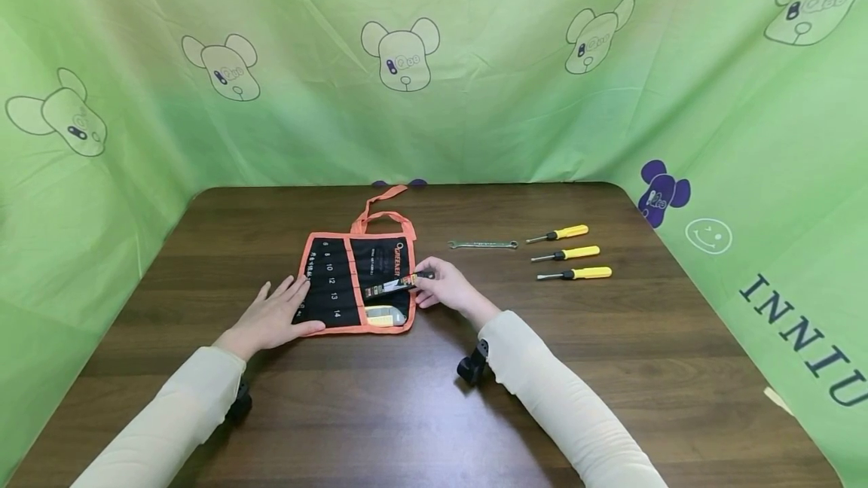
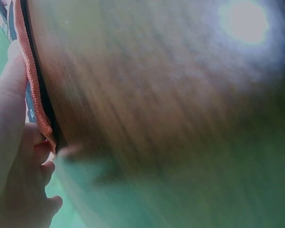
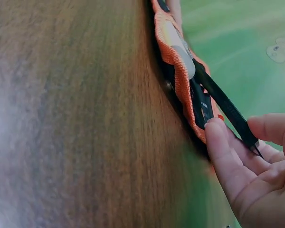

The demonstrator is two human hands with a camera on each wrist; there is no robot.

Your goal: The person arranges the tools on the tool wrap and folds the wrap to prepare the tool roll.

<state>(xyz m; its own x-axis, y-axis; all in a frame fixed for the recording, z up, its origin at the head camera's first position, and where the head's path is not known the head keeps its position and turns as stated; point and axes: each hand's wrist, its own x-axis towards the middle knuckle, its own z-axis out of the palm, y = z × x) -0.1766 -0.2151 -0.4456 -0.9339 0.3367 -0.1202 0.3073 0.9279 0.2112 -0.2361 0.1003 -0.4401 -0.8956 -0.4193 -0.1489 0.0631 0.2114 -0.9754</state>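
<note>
A black tool pouch with orange trim lies unrolled on the table, numbered slots on its left half. My left hand rests on its left edge, fingers spread; the thumb touches the orange border. Over the pouch's right half, my right hand pinches one end of a slim black bar-shaped tool with a printed label. In the right wrist view, thumb and fingers hold the black tool, its far end at the pouch pocket. A yellow-and-grey item sits in that pocket, partly hidden.
Right of the pouch lies a combination wrench. Beyond it are three yellow-handled screwdrivers, upper, middle and lower. Orange tie straps trail from the pouch's back edge. A green printed curtain surrounds the wooden table.
</note>
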